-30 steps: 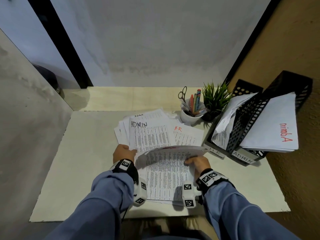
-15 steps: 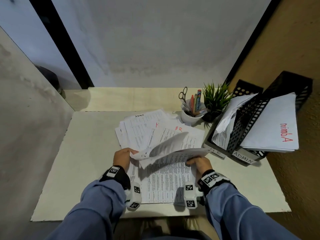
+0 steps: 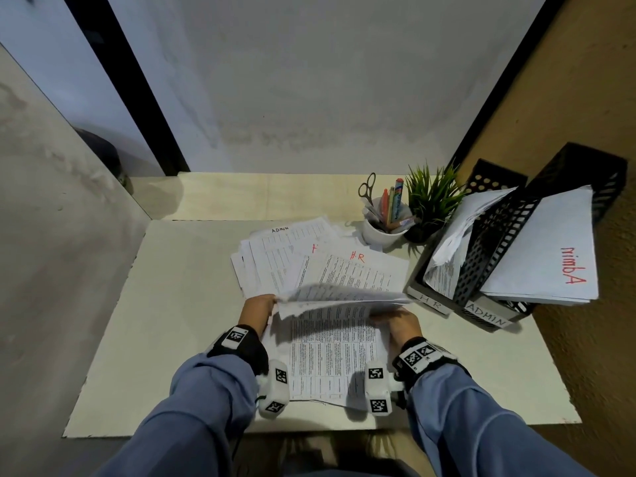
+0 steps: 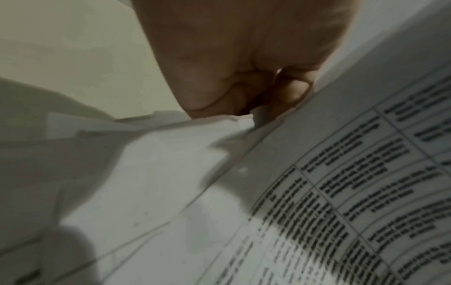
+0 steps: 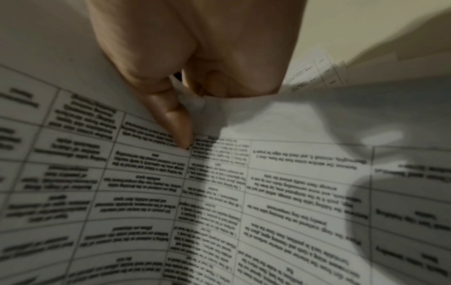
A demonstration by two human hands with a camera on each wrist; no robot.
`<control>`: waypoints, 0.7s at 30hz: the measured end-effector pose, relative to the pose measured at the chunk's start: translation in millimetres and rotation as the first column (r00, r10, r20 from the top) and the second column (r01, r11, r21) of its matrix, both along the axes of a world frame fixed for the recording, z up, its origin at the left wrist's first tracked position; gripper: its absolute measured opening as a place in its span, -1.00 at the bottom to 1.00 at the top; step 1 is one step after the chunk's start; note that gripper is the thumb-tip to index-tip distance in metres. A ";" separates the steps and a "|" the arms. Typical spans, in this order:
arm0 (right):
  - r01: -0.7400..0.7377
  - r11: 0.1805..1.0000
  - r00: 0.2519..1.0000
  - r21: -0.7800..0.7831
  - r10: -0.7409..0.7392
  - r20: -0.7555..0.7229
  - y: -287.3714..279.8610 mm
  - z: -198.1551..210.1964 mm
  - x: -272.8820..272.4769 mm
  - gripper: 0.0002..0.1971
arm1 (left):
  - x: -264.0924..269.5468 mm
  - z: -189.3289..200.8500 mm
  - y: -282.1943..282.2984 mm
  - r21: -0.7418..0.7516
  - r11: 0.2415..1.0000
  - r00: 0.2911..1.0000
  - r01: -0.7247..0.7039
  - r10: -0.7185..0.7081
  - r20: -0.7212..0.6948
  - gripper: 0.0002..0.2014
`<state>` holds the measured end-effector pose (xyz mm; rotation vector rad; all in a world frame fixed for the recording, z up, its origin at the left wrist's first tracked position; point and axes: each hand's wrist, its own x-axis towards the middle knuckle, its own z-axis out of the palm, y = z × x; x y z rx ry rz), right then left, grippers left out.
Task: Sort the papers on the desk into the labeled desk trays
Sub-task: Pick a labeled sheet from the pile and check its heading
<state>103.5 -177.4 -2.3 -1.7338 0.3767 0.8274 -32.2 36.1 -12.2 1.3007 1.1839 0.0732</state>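
Several printed sheets (image 3: 340, 298) arch up off the desk, held at their far edge by both hands. My left hand (image 3: 258, 309) pinches the left corner between thumb and fingers (image 4: 290, 90). At the right corner my right hand (image 3: 395, 323) pinches the paper under its thumb (image 5: 175, 123). Their near ends lie flat on the desk (image 3: 330, 359). Behind them a loose pile shows a sheet marked HR (image 3: 356, 266) in red on top and one marked ADMIN (image 3: 280, 235) at the back. Two black mesh trays stand at the right: the HR tray (image 3: 434, 303) and the ADMIN tray (image 3: 488, 315), both holding paper.
A white cup (image 3: 383, 232) with scissors and pens and a small green plant (image 3: 430, 201) stand behind the pile, left of the trays. The pale desk (image 3: 172, 304) ends at walls on the left, back and right.
My left hand drew the ADMIN sheet off the pile toward me and now holds it with the lifted sheets. A sheet marked HR now lies uncovered on top of the pile.
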 end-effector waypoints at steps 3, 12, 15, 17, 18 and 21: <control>0.066 0.991 0.998 0.120 -0.064 -0.018 -0.7 4.7 -3.7 -0.69 | 4.3 -3.3 7.4 0.143 0.982 0.991 -0.124 0.130 -0.037 -0.75; 0.031 0.997 0.997 0.076 -0.025 -0.076 -1.4 -7.6 -1.0 -0.82 | 31.8 -7.8 21.8 0.202 0.972 0.981 -0.123 0.149 -0.121 -0.60; 0.025 0.997 0.997 0.073 -0.020 -0.076 -1.3 -10.0 0.9 -0.82 | 37.2 -10.5 23.0 0.198 0.980 0.981 -0.009 0.047 -0.189 -0.80; 0.016 0.998 0.997 0.054 -0.012 -0.077 -1.1 -11.9 1.7 -0.83 | 38.2 -11.6 23.2 0.242 0.967 0.973 0.085 -0.029 -0.228 -0.92; 0.020 0.999 0.997 0.049 -0.016 -0.078 -0.8 -12.7 2.0 -0.83 | 38.5 -14.9 26.1 0.275 0.956 0.968 0.105 -0.035 -0.248 -0.85; 0.019 1.000 0.997 0.020 -0.018 -0.071 -0.5 -10.1 2.1 -0.86 | 34.0 -3.2 31.5 0.404 0.913 0.960 0.063 0.055 -0.273 -0.82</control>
